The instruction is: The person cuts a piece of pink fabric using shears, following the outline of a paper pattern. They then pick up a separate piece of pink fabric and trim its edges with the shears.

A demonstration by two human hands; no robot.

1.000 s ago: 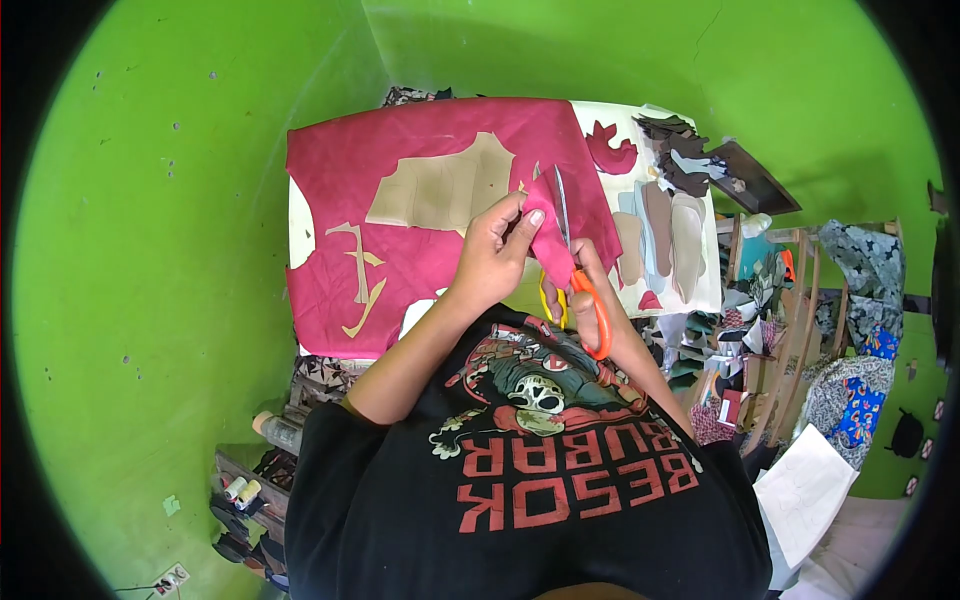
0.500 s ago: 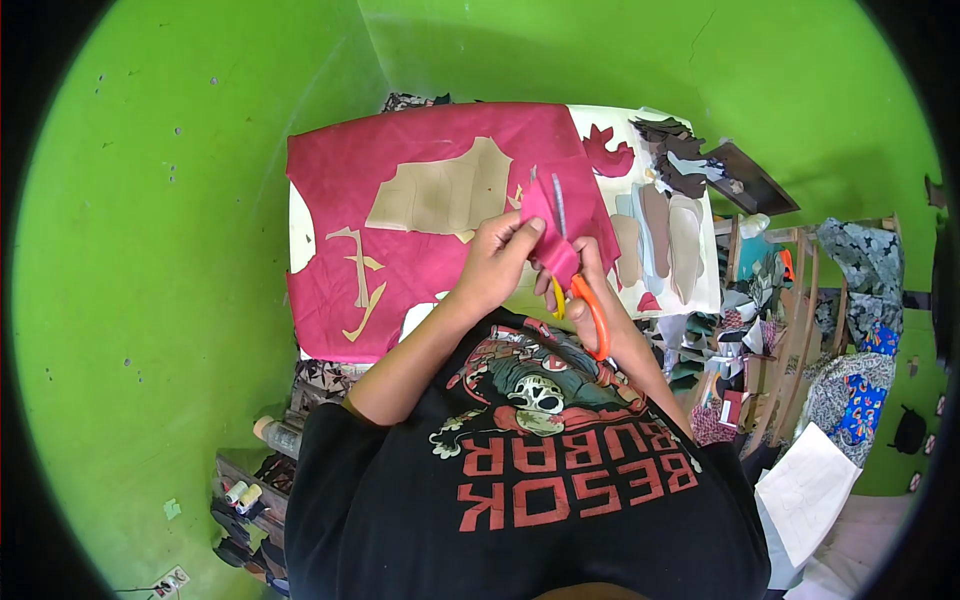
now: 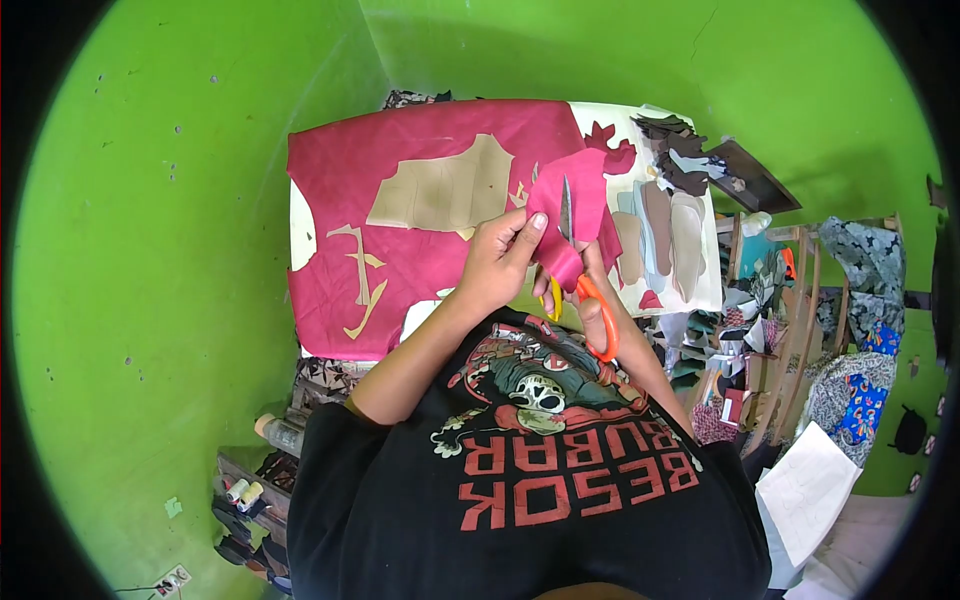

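Note:
A dark pink piece of cloth or leather (image 3: 583,180) is raised over the near edge of the table. My left hand (image 3: 500,255) pinches its left edge between thumb and fingers. In my right hand (image 3: 595,265) is a pair of scissors (image 3: 567,210) with orange and yellow handles, the fingers wrapped around them. The blade points away from me and lies against the pink piece, part of which curls over near the handles. Beneath my hands, a large dark pink sheet (image 3: 440,280) covers much of the table, with a tan patterned-edge piece (image 3: 442,187) lying on it.
Narrow tan offcuts (image 3: 360,265) lie on the sheet's left part. Sole-shaped pieces (image 3: 686,245), dark scraps (image 3: 670,140) and a pink offcut (image 3: 608,150) rest on the table's white right side. A wooden rack (image 3: 800,320) with scraps stands to the right; green walls (image 3: 200,200) enclose the corner.
The pink piece has opened out, its far part now spreading to the right behind the scissor blade. My right hand and the scissors have shifted slightly right; my left hand has hardly moved.

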